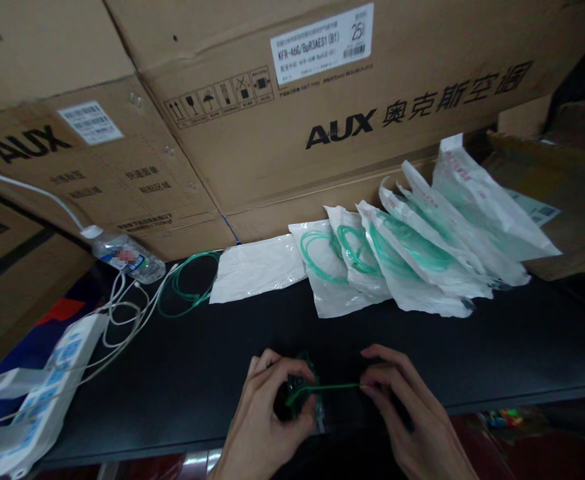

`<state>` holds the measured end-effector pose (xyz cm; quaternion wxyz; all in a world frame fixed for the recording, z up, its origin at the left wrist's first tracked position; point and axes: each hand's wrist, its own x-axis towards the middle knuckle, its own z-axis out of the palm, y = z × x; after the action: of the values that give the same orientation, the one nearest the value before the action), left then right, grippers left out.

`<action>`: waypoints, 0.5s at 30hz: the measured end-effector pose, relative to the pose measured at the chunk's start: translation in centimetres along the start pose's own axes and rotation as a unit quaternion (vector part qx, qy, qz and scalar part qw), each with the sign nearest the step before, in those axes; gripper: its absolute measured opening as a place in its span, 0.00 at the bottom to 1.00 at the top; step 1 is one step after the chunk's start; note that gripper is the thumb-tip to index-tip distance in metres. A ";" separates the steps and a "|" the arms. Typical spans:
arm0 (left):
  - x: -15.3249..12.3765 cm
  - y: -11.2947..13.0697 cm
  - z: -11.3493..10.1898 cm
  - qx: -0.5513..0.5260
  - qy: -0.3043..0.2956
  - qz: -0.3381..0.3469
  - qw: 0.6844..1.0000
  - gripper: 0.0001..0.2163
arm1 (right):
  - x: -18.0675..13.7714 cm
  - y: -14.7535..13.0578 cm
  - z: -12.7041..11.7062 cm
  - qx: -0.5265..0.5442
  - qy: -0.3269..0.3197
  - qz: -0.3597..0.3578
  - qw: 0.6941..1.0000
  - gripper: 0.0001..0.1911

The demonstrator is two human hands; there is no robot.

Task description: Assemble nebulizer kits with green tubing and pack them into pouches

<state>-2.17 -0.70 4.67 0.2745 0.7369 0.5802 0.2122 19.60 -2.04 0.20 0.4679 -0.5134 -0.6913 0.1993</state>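
Observation:
Near the table's front edge, my left hand [275, 407] curls round a small, dark, crinkled plastic piece [310, 365] and one part of a thin green tube [335, 387]. What the plastic is, I cannot make out. My right hand [406, 407] pinches the tube's other visible end between thumb and fingertips, so a short straight length spans the gap between my hands. Behind them, several white and clear pouches [328, 270] with coiled green tubing lean in an overlapping row. A flat white pouch [259, 267] lies to their left, beside a loose green tube coil [185, 287].
Large cardboard boxes [252, 153] wall off the back of the black table [252, 327]. On the left are a white power strip [65, 373], tangled white cables [139, 313] and a plastic bottle [132, 257] on its side. An open carton [567, 193] stands at right.

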 end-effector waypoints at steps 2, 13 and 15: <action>0.0 -0.2 0.4 -0.034 0.014 -0.002 0.999 0.12 | 0.0 -0.3 0.4 0.022 -0.014 -0.005 1.000 0.06; 0.7 -1.5 2.2 -0.527 0.032 -0.205 0.824 0.17 | -0.1 0.6 1.3 0.069 -0.102 -0.125 0.984 0.31; 0.7 -1.4 2.5 -0.567 0.032 -0.229 0.790 0.19 | 0.1 0.8 1.7 0.104 -0.100 -0.119 0.982 0.30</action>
<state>-1.40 -0.20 1.85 0.6653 0.2872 0.5155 0.4574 18.53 -1.27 -1.21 0.4672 -0.3538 -0.7663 0.2636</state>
